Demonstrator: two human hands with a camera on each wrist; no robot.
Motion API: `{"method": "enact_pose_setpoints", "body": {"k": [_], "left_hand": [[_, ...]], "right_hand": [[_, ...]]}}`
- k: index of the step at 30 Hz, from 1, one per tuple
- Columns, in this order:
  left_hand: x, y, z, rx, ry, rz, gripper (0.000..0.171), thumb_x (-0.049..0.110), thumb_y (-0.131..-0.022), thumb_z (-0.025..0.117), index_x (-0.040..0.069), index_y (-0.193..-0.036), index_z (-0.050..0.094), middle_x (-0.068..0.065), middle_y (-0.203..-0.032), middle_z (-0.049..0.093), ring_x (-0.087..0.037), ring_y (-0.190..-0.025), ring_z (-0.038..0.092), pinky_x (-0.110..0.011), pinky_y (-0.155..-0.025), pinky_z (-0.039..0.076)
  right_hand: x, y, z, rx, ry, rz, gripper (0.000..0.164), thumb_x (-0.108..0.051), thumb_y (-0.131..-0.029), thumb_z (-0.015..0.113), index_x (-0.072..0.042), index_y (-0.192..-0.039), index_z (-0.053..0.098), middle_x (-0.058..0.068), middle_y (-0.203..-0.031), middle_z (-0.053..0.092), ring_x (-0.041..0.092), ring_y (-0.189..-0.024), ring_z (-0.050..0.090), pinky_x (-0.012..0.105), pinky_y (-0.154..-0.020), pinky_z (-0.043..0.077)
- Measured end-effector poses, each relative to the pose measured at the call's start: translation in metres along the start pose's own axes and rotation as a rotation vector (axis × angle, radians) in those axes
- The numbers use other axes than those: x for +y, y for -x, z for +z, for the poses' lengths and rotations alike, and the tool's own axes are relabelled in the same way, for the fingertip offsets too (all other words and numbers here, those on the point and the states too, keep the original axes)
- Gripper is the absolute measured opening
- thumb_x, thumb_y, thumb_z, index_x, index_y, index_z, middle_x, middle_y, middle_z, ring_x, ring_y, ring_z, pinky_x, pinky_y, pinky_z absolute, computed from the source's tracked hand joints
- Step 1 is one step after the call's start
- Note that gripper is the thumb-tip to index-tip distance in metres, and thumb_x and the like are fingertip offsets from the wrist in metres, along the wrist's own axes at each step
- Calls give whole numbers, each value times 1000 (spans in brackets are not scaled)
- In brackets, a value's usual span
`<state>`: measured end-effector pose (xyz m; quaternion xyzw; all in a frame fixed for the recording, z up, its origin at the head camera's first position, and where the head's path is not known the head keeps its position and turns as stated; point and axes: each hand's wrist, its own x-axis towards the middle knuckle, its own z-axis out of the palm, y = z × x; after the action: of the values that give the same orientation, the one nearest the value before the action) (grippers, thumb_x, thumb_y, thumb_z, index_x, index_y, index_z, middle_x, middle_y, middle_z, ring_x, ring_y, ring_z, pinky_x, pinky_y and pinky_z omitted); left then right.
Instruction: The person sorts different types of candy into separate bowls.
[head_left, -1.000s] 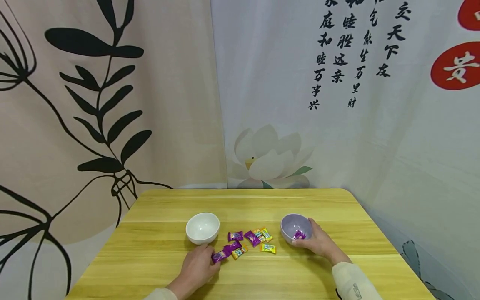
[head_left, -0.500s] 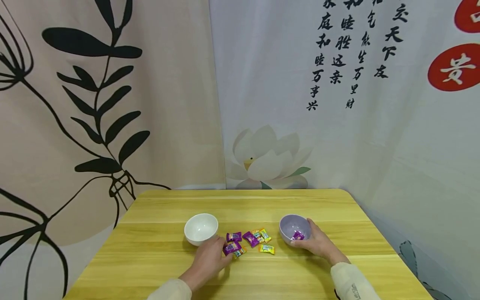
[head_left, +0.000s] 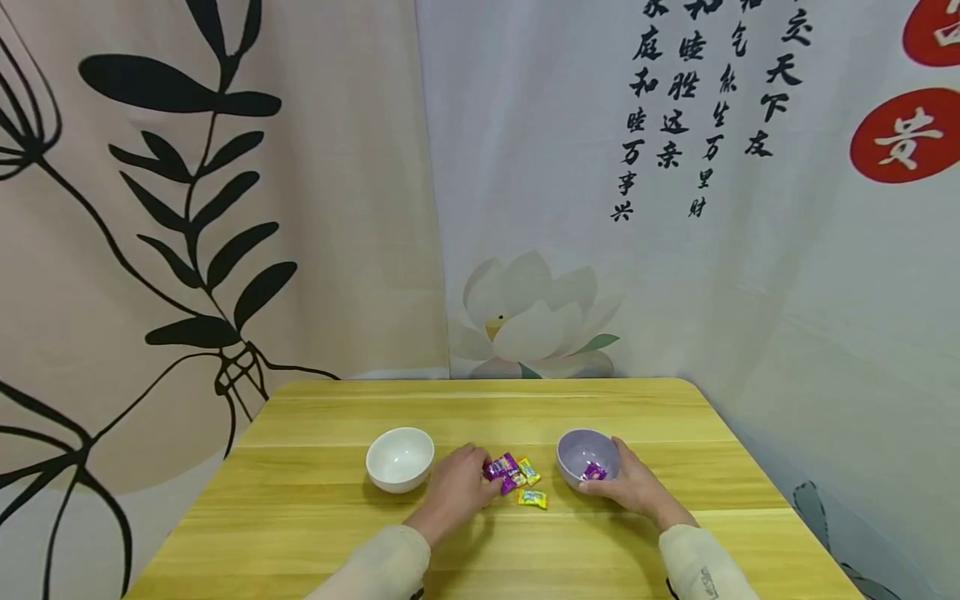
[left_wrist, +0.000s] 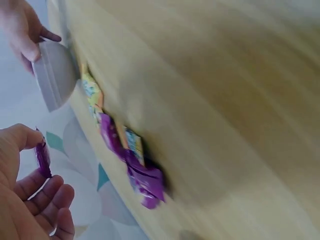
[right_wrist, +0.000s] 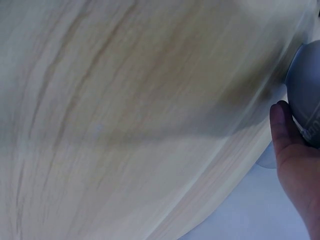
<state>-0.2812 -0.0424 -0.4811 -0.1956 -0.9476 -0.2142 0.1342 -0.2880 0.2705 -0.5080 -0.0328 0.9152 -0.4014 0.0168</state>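
My left hand (head_left: pixel 454 490) pinches a purple-wrapped candy (left_wrist: pixel 43 157) between thumb and fingertips, raised over the table. Close beside it lies a small cluster of purple candies (left_wrist: pixel 146 179) and yellow candies (left_wrist: pixel 91 91), partly hidden by the hand in the head view. One yellow candy (head_left: pixel 532 498) lies a little nearer the front. On the right, my right hand (head_left: pixel 639 483) grips the side of a lavender bowl (head_left: pixel 572 446), thumb at the near side and fingers around the far right. Inside that bowl sits a purple candy (head_left: pixel 594 472).
A white bowl (head_left: pixel 400 460) stands left of the candies, just beyond the left wrist. The wooden table (head_left: pixel 480 408) ends at a printed curtain (head_left: pixel 360 208) behind it.
My left hand has moved right, from in front of the white bowl to the candy cluster, with a purple candy in its fingers. The right hand stays on the lavender bowl.
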Motion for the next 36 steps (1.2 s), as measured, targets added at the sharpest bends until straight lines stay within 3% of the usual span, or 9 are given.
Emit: {"method": "enact_pose_setpoints", "body": {"k": [6, 11, 17, 21, 26, 33, 36], "left_hand": [[21, -21, 6, 0, -1, -31, 28, 34, -81, 79, 11, -93, 69, 5, -80, 55, -11, -69, 50, -34, -66, 44], [38, -40, 11, 4, -8, -17, 26, 35, -82, 78, 12, -92, 68, 6, -80, 55, -11, -69, 50, -34, -68, 43], [60, -56, 17, -44, -9, -12, 30, 38, -83, 78, 13, -97, 70, 7, -83, 57, -11, -74, 51, -36, -76, 46], [70, -64, 23, -64, -17, -10, 31, 40, -83, 78, 14, -98, 71, 7, -83, 58, -10, -74, 51, -35, -77, 46], [79, -73, 34, -89, -41, -12, 30, 39, -82, 80, 14, -98, 71, 6, -85, 60, -11, -76, 53, -35, -79, 47], [87, -81, 49, -101, -81, -16, 33, 41, -82, 79, 14, -100, 71, 4, -88, 62, -14, -83, 58, -37, -82, 48], [86, -82, 53, -116, -93, -26, 41, 45, -84, 77, 14, -109, 72, 1, -96, 65, -18, -89, 62, -39, -84, 50]], "right_hand": [[0, 0, 0, 3, -2, -2, 119, -45, -75, 84, 10, -153, 13, 37, -150, 29, 53, -135, 32, 65, -107, 28], [0, -1, -2, 5, -6, -9, 119, -45, -74, 85, 9, -153, 13, 37, -149, 31, 53, -134, 35, 65, -107, 29], [4, -4, -1, 14, -42, -13, 119, -45, -73, 86, 9, -152, 14, 36, -149, 32, 51, -134, 37, 64, -108, 29], [6, -6, 1, 5, -89, 3, 122, -44, -74, 86, 9, -152, 9, 36, -151, 26, 50, -135, 35, 63, -109, 27], [9, -8, 1, -15, -62, 35, 127, -50, -74, 84, 5, -155, 2, 35, -155, 16, 53, -136, 30, 67, -108, 26], [11, -11, 0, -2, -73, -29, 118, -43, -73, 86, 6, -153, 15, 30, -147, 34, 43, -127, 43, 61, -106, 34], [10, -11, 2, -1, -82, -44, 116, -42, -73, 87, 7, -152, 16, 30, -145, 37, 43, -126, 45, 60, -105, 35]]}}
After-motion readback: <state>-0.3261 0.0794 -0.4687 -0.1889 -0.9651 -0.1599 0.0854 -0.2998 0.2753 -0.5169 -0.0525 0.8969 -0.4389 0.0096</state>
